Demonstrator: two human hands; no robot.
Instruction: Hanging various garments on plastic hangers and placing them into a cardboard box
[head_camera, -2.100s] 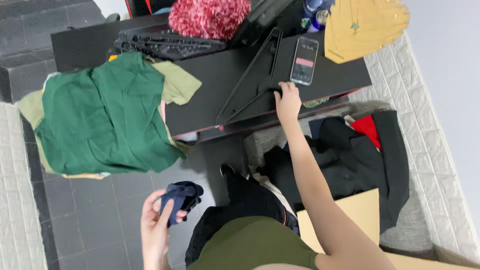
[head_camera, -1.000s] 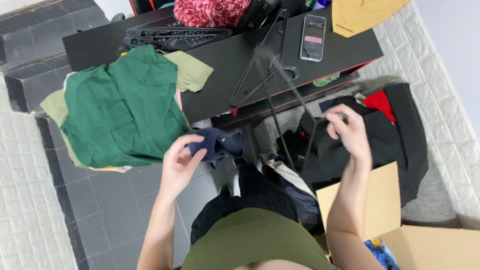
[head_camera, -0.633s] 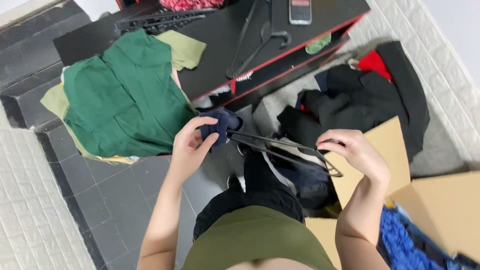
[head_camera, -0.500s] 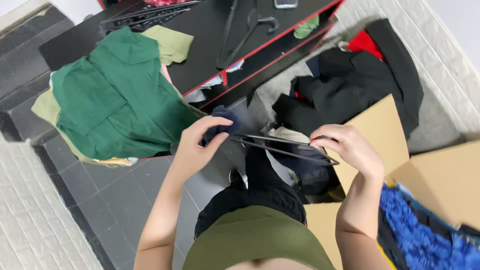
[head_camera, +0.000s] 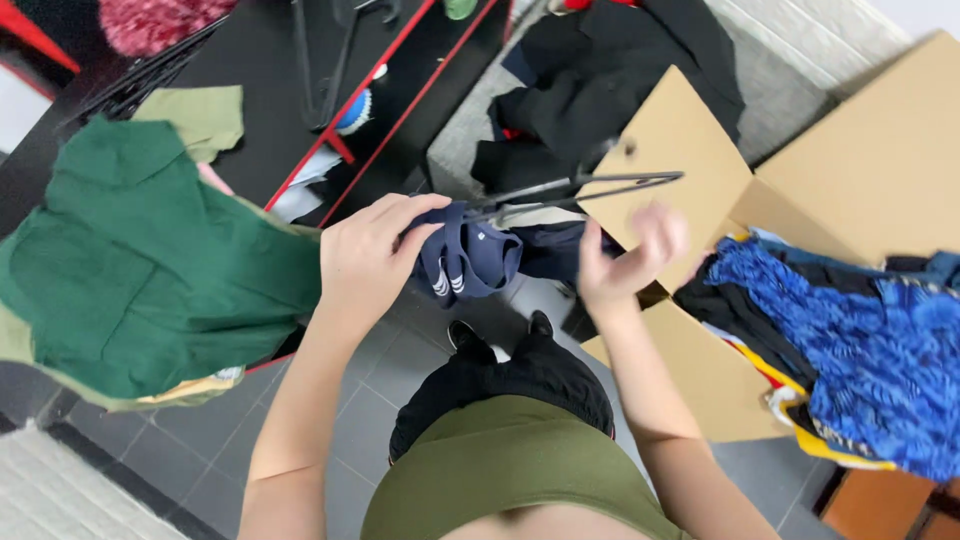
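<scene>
Cardboard box now beside black table

Open cardboard box at the right, holding clothes

The only package is a plain brown cardboard box, standing on the grey tiled floor to the right of the person. Its flaps are folded open: one points toward the upper middle, one spreads to the far right, one hangs low at the front. Blue patterned cloth and dark garments spill out of it. No label, sign or screen shows.
</scene>
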